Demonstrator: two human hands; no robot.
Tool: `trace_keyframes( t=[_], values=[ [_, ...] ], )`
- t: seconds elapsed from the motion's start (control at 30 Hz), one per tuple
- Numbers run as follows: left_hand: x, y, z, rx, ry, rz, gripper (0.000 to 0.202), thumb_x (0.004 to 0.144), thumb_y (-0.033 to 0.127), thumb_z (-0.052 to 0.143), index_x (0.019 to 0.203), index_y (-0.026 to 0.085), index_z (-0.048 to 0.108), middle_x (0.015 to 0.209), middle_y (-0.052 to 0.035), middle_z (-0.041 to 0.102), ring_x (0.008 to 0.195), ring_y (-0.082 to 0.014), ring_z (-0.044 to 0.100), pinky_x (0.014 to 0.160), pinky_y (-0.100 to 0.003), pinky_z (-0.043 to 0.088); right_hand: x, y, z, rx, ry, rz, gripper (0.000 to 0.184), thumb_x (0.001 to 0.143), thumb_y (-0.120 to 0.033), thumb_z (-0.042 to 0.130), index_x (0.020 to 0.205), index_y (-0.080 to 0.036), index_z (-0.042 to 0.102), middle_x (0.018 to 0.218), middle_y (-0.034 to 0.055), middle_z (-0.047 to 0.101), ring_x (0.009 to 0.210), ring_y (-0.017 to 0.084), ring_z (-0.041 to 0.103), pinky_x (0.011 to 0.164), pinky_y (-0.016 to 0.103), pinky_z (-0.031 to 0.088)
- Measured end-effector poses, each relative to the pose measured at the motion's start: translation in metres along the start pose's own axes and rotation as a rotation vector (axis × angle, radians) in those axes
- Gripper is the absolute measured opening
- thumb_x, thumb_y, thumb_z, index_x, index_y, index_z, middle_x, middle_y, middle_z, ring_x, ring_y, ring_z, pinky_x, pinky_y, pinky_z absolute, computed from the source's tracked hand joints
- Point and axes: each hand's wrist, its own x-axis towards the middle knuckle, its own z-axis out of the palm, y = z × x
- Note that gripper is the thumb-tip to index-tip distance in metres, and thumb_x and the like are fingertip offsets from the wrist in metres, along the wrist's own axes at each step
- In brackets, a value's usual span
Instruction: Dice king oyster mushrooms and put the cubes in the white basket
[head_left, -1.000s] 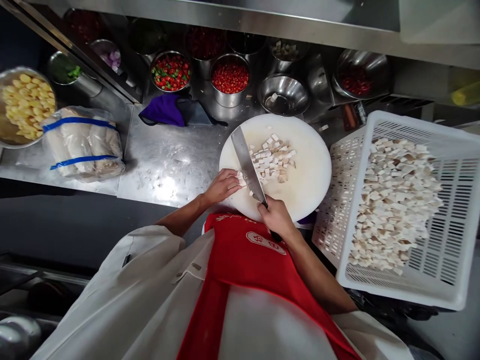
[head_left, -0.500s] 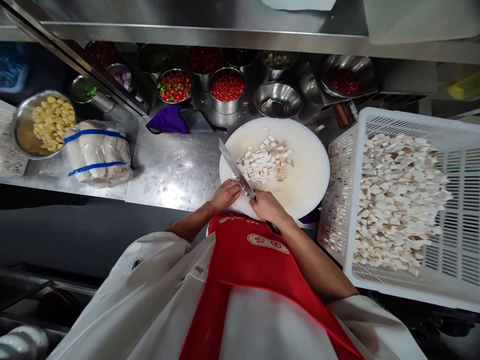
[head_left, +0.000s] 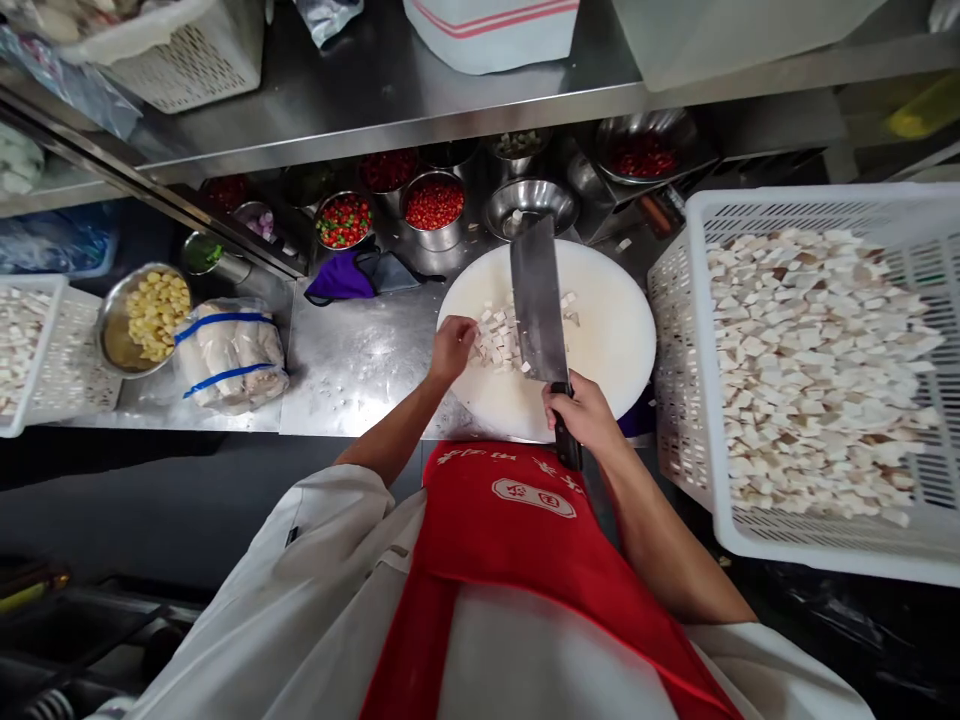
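My right hand (head_left: 589, 412) is wrapped round the black handle of a cleaver (head_left: 538, 300). The broad blade is turned face up and slants over the round white cutting board (head_left: 615, 330), with small white bits stuck to it. Under and beside the blade lie small white mushroom cubes (head_left: 495, 340), partly covered by it. At the left edge of this pile is my left hand (head_left: 452, 348), its fingers curled together; whether they pinch anything is hidden.
A white basket (head_left: 697, 380) of cut mushroom chunks stands close on the right. Left are bagged whole mushrooms (head_left: 229, 355) and a bowl of yellow pieces (head_left: 116, 335). Behind lie a purple mask (head_left: 345, 280) and pots of chopped chillies (head_left: 435, 205), under a steel shelf (head_left: 360, 140).
The cleaver has swung from beside my left hand to over the pile, its flat face now showing. My left hand has moved up to the cubes' left edge. The camera view has shifted.
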Motion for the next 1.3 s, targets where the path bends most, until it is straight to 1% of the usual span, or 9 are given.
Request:
trace_keyframes(
  t=[0.17, 0.3, 0.43, 0.63, 0.83, 0.93, 1.07, 1.2, 1.3],
  values=[
    [0.022, 0.032, -0.016, -0.078, -0.001, 0.018, 0.025, 0.095, 0.042, 0.053, 0.101, 0.020, 0.060, 0.095, -0.0049, 0.066, 0.086, -0.0154, 0.064, 0.079, -0.031, 0.054, -0.001, 0.001, 0.019, 0.277, 0.121, -0.017, 0.026, 0.063, -0.021, 0.053, 0.087, -0.024, 0.043, 0.073, -0.0059, 0.054, 0.049, 0.010, 0.051, 0.048, 0.026, 0.046],
    [0.004, 0.060, 0.008, 0.140, -0.191, 0.363, 0.049, 0.092, 0.053, 0.055, 0.129, 0.020, 0.052, 0.130, -0.0127, 0.057, 0.122, -0.0257, 0.053, 0.105, -0.042, 0.043, 0.004, -0.004, 0.054, 0.398, 0.213, -0.054, 0.028, 0.064, -0.023, 0.053, 0.089, -0.025, 0.040, 0.079, -0.0047, 0.052, 0.050, 0.010, 0.049, 0.048, 0.026, 0.047],
    [-0.003, 0.046, 0.031, 0.307, -0.230, 0.393, 0.053, 0.098, 0.051, 0.043, 0.137, 0.016, 0.045, 0.143, -0.0200, 0.045, 0.134, -0.0340, 0.042, 0.112, -0.056, 0.031, 0.006, -0.010, 0.076, 0.409, 0.333, -0.118, 0.039, 0.064, -0.023, 0.053, 0.101, -0.026, 0.043, 0.083, -0.0051, 0.050, 0.054, 0.010, 0.050, 0.054, 0.027, 0.050],
    [0.037, 0.052, 0.001, 0.231, -0.115, 0.530, 0.049, 0.099, 0.051, 0.037, 0.134, 0.018, 0.048, 0.147, -0.0196, 0.041, 0.137, -0.0331, 0.037, 0.113, -0.056, 0.028, -0.001, 0.004, 0.069, -0.186, 0.365, -0.177, 0.080, 0.075, -0.025, 0.055, 0.151, -0.023, 0.029, 0.106, 0.0047, 0.057, 0.088, 0.021, 0.060, 0.083, 0.038, 0.050],
    [0.064, 0.093, 0.016, 0.340, -0.736, 0.964, 0.065, 0.079, 0.060, 0.067, 0.130, 0.022, 0.057, 0.145, -0.0127, 0.048, 0.140, -0.0352, 0.037, 0.120, -0.055, 0.020, -0.014, 0.003, 0.077, -0.776, 0.174, -0.125, 0.070, 0.080, -0.014, 0.050, 0.149, -0.022, 0.043, 0.121, 0.0110, 0.056, 0.105, 0.025, 0.059, 0.091, 0.034, 0.045],
    [0.088, 0.079, 0.029, 0.314, -0.628, 0.863, 0.057, 0.081, 0.057, 0.067, 0.124, 0.020, 0.061, 0.143, -0.0149, 0.050, 0.140, -0.0358, 0.038, 0.120, -0.058, 0.019, -0.039, 0.009, 0.079, -0.807, 0.186, -0.084, 0.073, 0.081, -0.019, 0.051, 0.153, -0.019, 0.036, 0.126, 0.0133, 0.059, 0.106, 0.027, 0.060, 0.089, 0.035, 0.046],
    [0.130, 0.036, 0.023, 0.092, -0.248, 0.610, 0.049, 0.093, 0.057, 0.050, 0.123, 0.020, 0.059, 0.139, -0.0143, 0.053, 0.137, -0.0265, 0.044, 0.120, -0.049, 0.027, -0.091, 0.046, 0.079, -0.482, 0.437, -0.015, 0.065, 0.076, -0.023, 0.055, 0.141, -0.017, 0.046, 0.121, 0.0127, 0.064, 0.106, 0.028, 0.062, 0.092, 0.040, 0.046],
    [0.142, -0.007, 0.024, 0.087, -0.428, 0.460, 0.062, 0.090, 0.065, 0.050, 0.128, 0.017, 0.057, 0.143, -0.0169, 0.050, 0.137, -0.0261, 0.044, 0.117, -0.048, 0.031, -0.124, 0.088, 0.091, 0.243, 0.526, 0.114, 0.032, 0.077, -0.023, 0.048, 0.109, -0.024, 0.052, 0.084, 0.0011, 0.067, 0.062, 0.018, 0.060, 0.060, 0.033, 0.050],
    [0.128, -0.025, 0.041, 0.209, -0.614, 0.460, 0.068, 0.083, 0.066, 0.060, 0.131, 0.019, 0.056, 0.151, -0.0158, 0.043, 0.144, -0.0322, 0.034, 0.121, -0.058, 0.015, -0.122, 0.106, 0.105, 0.595, 0.600, 0.131, 0.020, 0.077, -0.023, 0.044, 0.096, -0.027, 0.043, 0.084, -0.0010, 0.064, 0.053, 0.015, 0.052, 0.047, 0.028, 0.042]
  ],
)
